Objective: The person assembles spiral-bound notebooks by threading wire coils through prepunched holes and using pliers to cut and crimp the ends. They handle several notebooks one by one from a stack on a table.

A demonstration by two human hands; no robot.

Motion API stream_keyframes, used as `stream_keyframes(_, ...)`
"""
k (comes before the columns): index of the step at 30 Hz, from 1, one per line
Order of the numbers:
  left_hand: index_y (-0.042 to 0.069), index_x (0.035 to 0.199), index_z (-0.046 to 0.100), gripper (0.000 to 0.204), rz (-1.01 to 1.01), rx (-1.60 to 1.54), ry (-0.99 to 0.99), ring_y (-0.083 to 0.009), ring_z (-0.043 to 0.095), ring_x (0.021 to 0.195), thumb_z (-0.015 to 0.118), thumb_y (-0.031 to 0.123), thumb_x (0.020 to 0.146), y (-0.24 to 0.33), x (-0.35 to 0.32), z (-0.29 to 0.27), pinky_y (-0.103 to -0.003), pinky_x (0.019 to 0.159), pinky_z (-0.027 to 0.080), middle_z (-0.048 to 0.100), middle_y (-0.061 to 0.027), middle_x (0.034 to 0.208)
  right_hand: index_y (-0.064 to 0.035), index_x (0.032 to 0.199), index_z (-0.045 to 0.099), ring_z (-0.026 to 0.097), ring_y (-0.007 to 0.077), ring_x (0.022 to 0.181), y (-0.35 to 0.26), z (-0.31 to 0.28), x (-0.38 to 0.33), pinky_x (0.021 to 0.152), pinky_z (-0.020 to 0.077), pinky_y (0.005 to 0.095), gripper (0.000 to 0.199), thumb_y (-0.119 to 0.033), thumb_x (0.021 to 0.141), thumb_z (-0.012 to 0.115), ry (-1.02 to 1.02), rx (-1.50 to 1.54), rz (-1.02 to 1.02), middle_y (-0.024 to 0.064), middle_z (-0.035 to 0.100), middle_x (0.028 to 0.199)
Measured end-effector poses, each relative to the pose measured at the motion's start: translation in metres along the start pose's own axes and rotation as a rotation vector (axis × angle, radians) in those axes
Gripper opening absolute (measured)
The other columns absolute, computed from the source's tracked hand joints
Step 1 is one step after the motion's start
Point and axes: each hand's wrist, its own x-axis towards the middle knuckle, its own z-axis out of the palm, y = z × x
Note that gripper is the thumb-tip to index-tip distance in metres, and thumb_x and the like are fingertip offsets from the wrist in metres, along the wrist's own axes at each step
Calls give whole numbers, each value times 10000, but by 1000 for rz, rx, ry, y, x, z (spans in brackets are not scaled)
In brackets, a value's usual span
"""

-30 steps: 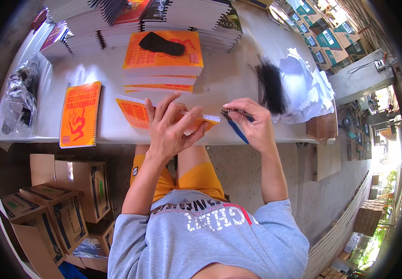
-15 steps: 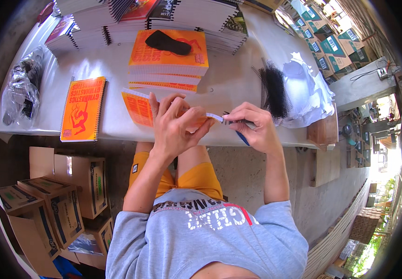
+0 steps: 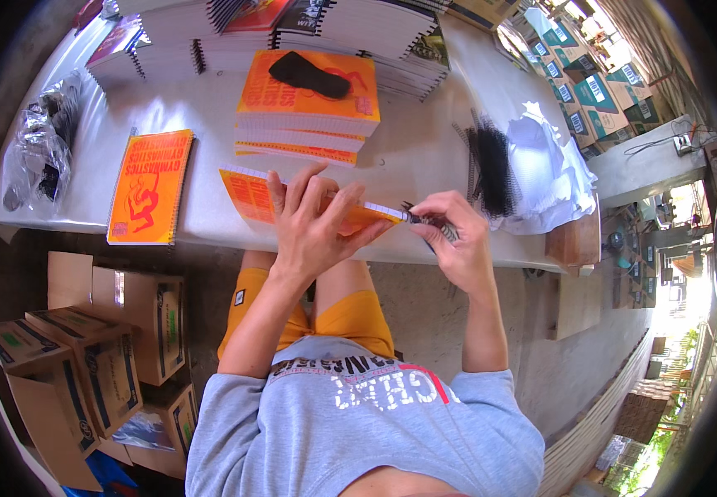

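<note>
My left hand [image 3: 313,219] is closed on an orange notebook [image 3: 246,195], held tilted above the table's near edge with its white page edges upward. Its fingers hide part of the cover. At the notebook's right end, my right hand [image 3: 456,236] pinches a small dark tool [image 3: 449,232], mostly covered by the fingers. Black binding wire [image 3: 410,215] shows where tool and notebook meet. Behind lies a stack of orange notebooks [image 3: 309,128], topped by a black, waisted flat piece [image 3: 310,74]. A finished-looking orange spiral notebook [image 3: 149,189] lies to the left.
Black binding coils [image 3: 488,166] lie beside crumpled white paper [image 3: 545,170] at the right. A clear plastic bag with black contents [image 3: 42,153] sits far left. Tall stacks of spiral notebooks [image 3: 358,50] stand at the back. Cardboard boxes [image 3: 101,364] are on the floor at left.
My right hand has turned slightly and shifted a little at the notebook's end; the tool's blue handle, seen earlier below the fingers, no longer shows. The left hand keeps its hold.
</note>
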Motion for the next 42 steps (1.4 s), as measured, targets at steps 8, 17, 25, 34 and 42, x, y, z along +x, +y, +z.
stream_keyframes(8, 165, 706, 578, 352, 32, -45, -37, -220, 510, 991, 774, 440, 608, -5, 1, -4, -510, 1044, 137, 488, -16, 784, -15, 1046, 610, 577, 138, 657, 11, -18, 44, 630, 462, 263, 199, -24, 890, 487, -657, 322, 394, 62, 595, 704)
stream_keyframes(17, 172, 648, 566, 351, 139, -154, -9, -191, 540, 908, 737, 476, 607, -21, 4, -9, -504, 1078, 118, 487, -12, 730, -59, 1162, 538, 631, 202, 911, 18, 82, 194, 748, 490, 291, 402, -259, 826, 627, -235, -618, -163, 177, 632, 997)
stream_keyframes(25, 136, 681, 541, 387, 58, -118, -43, -263, 450, 1173, 731, 472, 655, -13, -2, -5, -511, 1078, 72, 528, -52, 885, -24, 1166, 516, 528, 101, 903, 28, 45, 162, 795, 441, 232, 394, -104, 806, 653, -163, 783, 30, 51, 583, 989)
stream_keyframes(34, 120, 731, 599, 404, 27, -151, 28, -333, 371, 1255, 739, 488, 640, -7, -3, 0, -509, 1056, 112, 526, -75, 943, -4, 1018, 633, 597, 262, 986, 59, 19, 15, 965, 399, 418, 223, -87, 813, 602, -375, 696, -61, 189, 607, 1081)
stream_keyframes(42, 122, 653, 557, 434, 7, -147, -7, -329, 430, 1206, 766, 493, 569, -12, -3, -4, -513, 1002, 198, 484, -80, 795, -28, 906, 680, 606, 239, 874, 65, 32, 31, 837, 477, 367, 191, 28, 754, 578, -395, 520, -154, 175, 649, 964)
